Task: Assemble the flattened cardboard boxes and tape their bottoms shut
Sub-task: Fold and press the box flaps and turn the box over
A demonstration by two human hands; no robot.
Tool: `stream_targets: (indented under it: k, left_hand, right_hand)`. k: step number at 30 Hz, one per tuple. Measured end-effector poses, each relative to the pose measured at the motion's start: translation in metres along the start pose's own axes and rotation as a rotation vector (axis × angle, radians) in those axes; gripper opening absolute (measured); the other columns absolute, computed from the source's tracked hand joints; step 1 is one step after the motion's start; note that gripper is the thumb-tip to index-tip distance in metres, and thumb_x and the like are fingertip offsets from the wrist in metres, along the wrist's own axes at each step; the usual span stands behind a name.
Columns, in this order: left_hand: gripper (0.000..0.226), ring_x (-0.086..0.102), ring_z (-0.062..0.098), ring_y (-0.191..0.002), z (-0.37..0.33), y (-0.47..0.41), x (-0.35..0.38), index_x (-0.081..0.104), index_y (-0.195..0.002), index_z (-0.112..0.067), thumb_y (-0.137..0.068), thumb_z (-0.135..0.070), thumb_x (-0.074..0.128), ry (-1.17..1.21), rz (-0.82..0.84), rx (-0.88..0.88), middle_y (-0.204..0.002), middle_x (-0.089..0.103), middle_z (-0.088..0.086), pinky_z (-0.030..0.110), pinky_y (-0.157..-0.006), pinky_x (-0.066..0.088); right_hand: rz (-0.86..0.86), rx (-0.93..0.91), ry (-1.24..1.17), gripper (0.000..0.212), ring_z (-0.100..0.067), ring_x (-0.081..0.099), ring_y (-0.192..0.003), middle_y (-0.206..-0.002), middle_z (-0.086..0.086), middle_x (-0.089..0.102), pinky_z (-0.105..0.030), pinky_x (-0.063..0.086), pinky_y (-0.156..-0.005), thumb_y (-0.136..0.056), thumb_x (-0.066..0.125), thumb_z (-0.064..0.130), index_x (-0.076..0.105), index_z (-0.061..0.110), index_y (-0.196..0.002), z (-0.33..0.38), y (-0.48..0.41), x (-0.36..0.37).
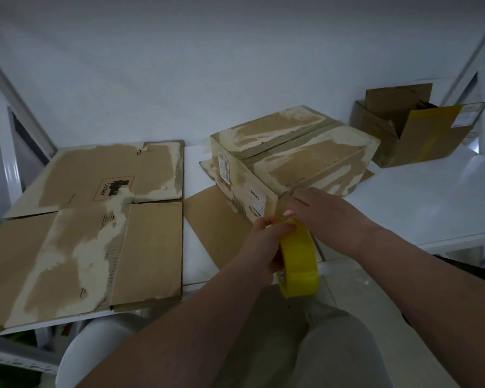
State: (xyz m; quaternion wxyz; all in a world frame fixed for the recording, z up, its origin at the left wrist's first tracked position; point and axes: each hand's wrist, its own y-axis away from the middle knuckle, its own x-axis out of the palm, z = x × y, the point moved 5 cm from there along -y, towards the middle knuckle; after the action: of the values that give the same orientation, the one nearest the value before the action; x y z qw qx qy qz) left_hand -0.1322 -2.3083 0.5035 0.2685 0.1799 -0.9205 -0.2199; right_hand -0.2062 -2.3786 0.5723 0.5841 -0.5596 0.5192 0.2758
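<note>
An assembled cardboard box (294, 152) stands upside down on the white table (420, 205), its bottom flaps closed and facing up, its lower flaps spread on the table. A yellow tape roll (300, 261) hangs just in front of the box's near corner. My left hand (266, 239) grips the roll from the left. My right hand (322, 211) pinches the tape's end at the top of the roll, close to the box's near edge. A flattened cardboard box (81, 228) lies on the table's left part.
Another opened box (415, 127) with a yellow strip and a label stands at the back right against the white wall. White shelf posts rise at both sides. The table's front edge runs just under my hands, with my legs below it.
</note>
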Motion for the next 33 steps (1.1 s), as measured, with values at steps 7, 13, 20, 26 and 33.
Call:
stream_targets:
  k: [7,13,20,26,33]
  left_hand:
    - [0.031,0.064,0.024,-0.080,-0.003,-0.002,-0.003,0.052,-0.114,-0.016,-0.086,-0.012,0.064,0.013,-0.013,0.006,-0.098,0.064,0.010,0.036,-0.066,0.055]
    - [0.026,0.062,0.023,-0.076,-0.007,-0.003,-0.003,0.052,-0.111,-0.015,-0.088,-0.012,0.063,0.007,-0.015,0.012,-0.095,0.062,0.009,0.033,-0.062,0.054]
    - [0.021,0.060,0.025,-0.078,-0.006,-0.007,-0.006,0.052,-0.103,-0.017,-0.087,-0.014,0.065,-0.048,-0.025,0.011,-0.094,0.059,0.009,0.036,-0.068,0.053]
    - [0.025,0.061,0.026,-0.081,-0.009,-0.007,-0.008,0.053,-0.107,-0.015,-0.085,-0.014,0.067,-0.092,-0.025,0.012,-0.100,0.060,0.012,0.039,-0.072,0.055]
    - [0.027,0.059,0.023,-0.074,-0.015,-0.008,-0.010,0.054,-0.109,-0.013,-0.085,-0.014,0.066,-0.172,-0.011,0.017,-0.090,0.060,0.009,0.034,-0.064,0.052]
  right_hand:
    - [0.012,-0.059,0.033,0.042,-0.022,0.062,-0.064,-0.079,-0.008,0.062,-0.027,0.049,-0.040,-0.045,0.088,-0.004,0.067,0.008,-0.079,0.002,-0.006,0.005]
    - [-0.045,-0.108,0.092,0.030,-0.023,0.061,-0.061,-0.078,-0.010,0.062,-0.026,0.044,-0.038,-0.050,0.071,-0.005,0.067,0.007,-0.077,-0.002,-0.001,-0.002]
    - [0.223,0.148,0.129,0.035,-0.021,0.059,-0.089,-0.105,-0.007,0.058,-0.027,0.047,-0.066,-0.082,0.065,0.002,0.061,0.010,-0.115,-0.032,0.027,0.017]
    - [-0.001,0.892,-0.706,0.023,-0.016,0.056,-0.070,-0.082,0.006,0.053,-0.025,0.045,-0.059,-0.099,0.039,0.011,0.055,0.022,-0.111,-0.041,0.039,0.024]
    - [0.042,1.152,-1.125,0.034,-0.015,0.059,-0.088,-0.097,0.003,0.059,-0.029,0.053,-0.069,-0.073,0.077,0.041,0.058,0.023,-0.095,-0.021,0.019,0.039]
